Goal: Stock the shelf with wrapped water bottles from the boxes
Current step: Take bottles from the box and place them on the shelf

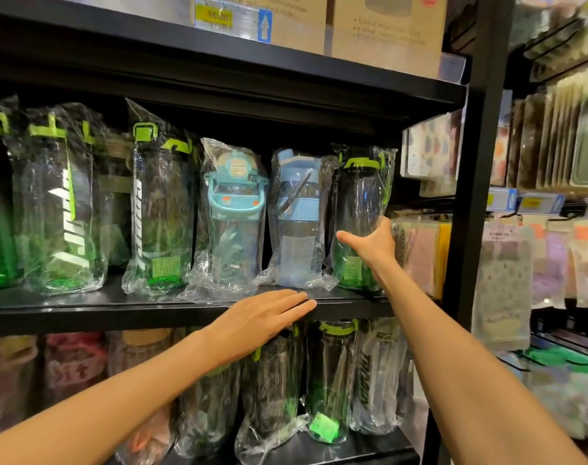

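On the black middle shelf (84, 312) stands a row of plastic-wrapped water bottles. At the right end is a dark bottle with a green lid (359, 203); my right hand (373, 245) grips its lower right side, thumb across the front. To its left stand a light blue bottle (296, 216), a teal cartoon bottle (234, 216) and several dark green-lettered bottles (158, 209). With its fingers straight, my left hand (269, 313) lies flat along the shelf's front edge below the blue bottle.
A lower shelf holds more wrapped dark bottles (333, 380) and pink ones at the left. Cardboard boxes (386, 28) sit on the top shelf. A black upright post (470, 196) bounds the shelf on the right; beyond it hang packaged goods (554, 146).
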`<state>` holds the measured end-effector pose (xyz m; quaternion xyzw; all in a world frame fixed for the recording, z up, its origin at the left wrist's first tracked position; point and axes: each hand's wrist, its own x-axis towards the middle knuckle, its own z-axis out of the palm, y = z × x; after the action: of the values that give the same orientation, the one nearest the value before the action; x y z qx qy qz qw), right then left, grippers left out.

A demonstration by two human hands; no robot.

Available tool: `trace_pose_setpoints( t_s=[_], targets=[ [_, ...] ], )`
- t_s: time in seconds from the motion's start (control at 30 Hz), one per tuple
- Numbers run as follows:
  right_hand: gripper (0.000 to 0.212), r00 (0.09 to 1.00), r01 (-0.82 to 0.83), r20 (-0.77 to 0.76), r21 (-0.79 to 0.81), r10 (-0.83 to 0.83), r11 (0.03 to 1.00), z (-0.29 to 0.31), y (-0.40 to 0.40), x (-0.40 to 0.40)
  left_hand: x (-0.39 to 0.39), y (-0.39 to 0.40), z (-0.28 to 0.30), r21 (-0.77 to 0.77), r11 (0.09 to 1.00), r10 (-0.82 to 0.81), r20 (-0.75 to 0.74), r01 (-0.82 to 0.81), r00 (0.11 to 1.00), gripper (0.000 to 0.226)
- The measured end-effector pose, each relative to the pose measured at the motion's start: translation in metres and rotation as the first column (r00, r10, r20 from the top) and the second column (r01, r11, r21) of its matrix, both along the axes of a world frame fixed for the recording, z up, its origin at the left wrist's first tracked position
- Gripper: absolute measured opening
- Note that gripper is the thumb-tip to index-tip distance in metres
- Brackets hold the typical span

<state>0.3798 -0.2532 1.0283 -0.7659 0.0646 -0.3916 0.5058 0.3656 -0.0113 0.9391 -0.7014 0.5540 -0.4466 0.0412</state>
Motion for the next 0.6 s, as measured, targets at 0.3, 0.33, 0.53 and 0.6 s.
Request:
trace_pose_setpoints(
  t_s=[0.3,0.33,0.53,0.6],
  targets=[
    [0.103,0.999,-0.026,0.036,-0.047,0.028,0.999,-0.011,0.006,0.0,-0.001,-0.001,-0.002,-0.012,0.999,0.032,-0.01,-0.032,0.999,0.074],
    [0.106,0.999,-0.033,0.034,-0.047,0.034,0.998,-0.011,0.006,0.0,-0.002,-0.001,-0.002,-0.013,0.999,0.037,-0.009,-0.037,0.999,0.074],
    [0.121,0.997,-0.075,0.035,0.003,0.075,0.997,-0.014,0.001,-0.003,-0.003,-0.002,-0.002,-0.008,0.998,0.061,-0.024,-0.061,0.998,0.072],
    [0.12,0.998,-0.054,0.037,0.029,0.053,0.998,-0.016,0.0,-0.008,-0.003,-0.002,-0.002,0.0,0.997,0.075,-0.035,-0.075,0.997,0.071]
  ],
)
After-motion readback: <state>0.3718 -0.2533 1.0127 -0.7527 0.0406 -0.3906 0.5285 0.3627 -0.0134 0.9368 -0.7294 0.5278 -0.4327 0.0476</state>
